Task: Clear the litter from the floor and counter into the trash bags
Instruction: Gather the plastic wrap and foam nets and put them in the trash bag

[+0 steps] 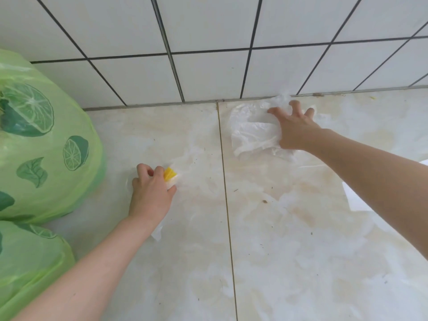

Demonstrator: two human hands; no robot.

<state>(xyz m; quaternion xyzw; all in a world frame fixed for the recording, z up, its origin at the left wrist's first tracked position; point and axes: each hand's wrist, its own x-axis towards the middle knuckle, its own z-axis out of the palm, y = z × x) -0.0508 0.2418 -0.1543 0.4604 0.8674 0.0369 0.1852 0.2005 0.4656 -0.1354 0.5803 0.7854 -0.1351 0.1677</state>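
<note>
— Left hand (150, 191): fingers curled down, pinching a small yellow and white wrapper (171, 176) against the floor tile (278, 228). Yellow end poking out just past the fingertips, white part tucked under the thumb side.

— And under the wrist?

— White paper scrap (157, 234) showing just beside the forearm, partly hidden by it. Cannot tell whether joined to the wrapper.

— Right hand (294, 126)?

— Fingers spread and bent, pressing down on a crumpled clear plastic bag (252, 133). Thumb out toward the left, on the plastic; fingertips dug into the far edge of it, close to the foot of the wall. Most of the bag bunched to the left of the palm, some trailing under the heel of the hand.

— Farther out?

— White tiled wall (208, 72) with dark grout lines, meeting the floor right behind the bag. Two green trash bags printed with lime slices at the left edge: upper one (46, 147) full and rounded, near the left hand but apart from it; lower one (30, 262) beside the left forearm. White sheet (354, 200) at the right, partly behind the right forearm. Small dark specks and a brown crumb (264, 201) scattered on the tile.
</note>
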